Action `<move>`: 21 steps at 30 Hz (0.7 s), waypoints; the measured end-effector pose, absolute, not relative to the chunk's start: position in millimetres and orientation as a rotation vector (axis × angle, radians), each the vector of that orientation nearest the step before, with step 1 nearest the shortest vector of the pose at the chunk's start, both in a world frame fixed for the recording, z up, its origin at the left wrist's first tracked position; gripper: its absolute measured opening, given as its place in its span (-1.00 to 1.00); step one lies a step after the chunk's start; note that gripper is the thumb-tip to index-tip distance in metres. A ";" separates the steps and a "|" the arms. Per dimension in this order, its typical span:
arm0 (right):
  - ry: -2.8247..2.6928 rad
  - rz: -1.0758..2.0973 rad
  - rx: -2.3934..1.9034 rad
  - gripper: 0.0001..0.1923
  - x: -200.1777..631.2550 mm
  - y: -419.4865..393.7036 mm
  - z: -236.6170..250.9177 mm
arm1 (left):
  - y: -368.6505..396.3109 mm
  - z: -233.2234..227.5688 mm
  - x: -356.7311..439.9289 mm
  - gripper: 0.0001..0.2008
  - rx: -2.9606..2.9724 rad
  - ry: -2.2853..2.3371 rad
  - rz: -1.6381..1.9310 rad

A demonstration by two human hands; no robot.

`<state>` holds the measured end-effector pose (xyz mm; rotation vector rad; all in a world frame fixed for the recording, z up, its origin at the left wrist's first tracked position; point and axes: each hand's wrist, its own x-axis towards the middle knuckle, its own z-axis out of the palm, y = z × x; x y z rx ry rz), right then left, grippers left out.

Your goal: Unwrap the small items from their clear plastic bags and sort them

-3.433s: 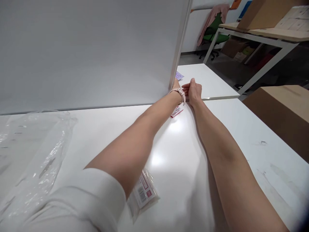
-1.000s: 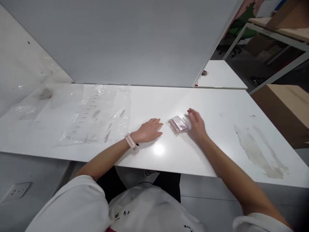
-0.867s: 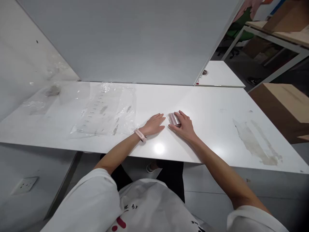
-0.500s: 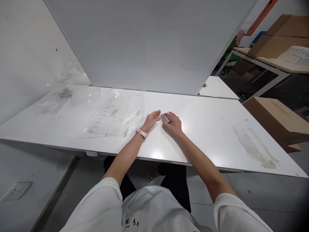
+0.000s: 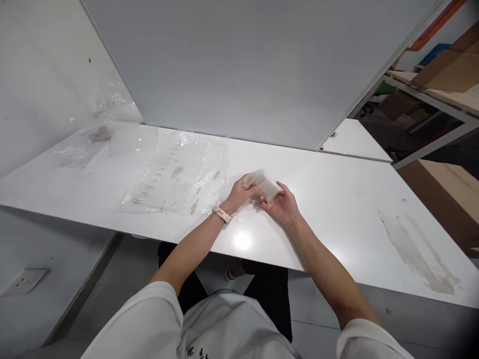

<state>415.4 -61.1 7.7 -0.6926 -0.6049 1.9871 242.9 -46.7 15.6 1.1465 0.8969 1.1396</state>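
— So, what are the hands doing at this point?

— Both are lifted just off the white table (image 5: pixel 337 199), sharing one small clear plastic packet (image 5: pixel 265 183). The left hand (image 5: pixel 240 192), the one with the pink watch band (image 5: pixel 222 215) on its wrist, pinches the packet's left end; the right hand (image 5: pixel 283 205) cups it from below, fingers curled around the right end.

— Which step would you call it?

— Handling the packet in the air, I'd judge: it is gripped, not resting. A next move would call for a firm pinch on the thin film, which looks slippery.

— How does it lie?

— Long axis runs roughly left to right, dipping toward the right hand. I can't tell which end is its mouth. Just left lies a large clear plastic sheet (image 5: pixel 175 177), flat on the table.
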 end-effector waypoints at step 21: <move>-1.140 2.045 -0.865 -0.30 409.3 -89.0 28.4 | -30.5 9.1 230.5 -0.63 0.966 1.093 1.322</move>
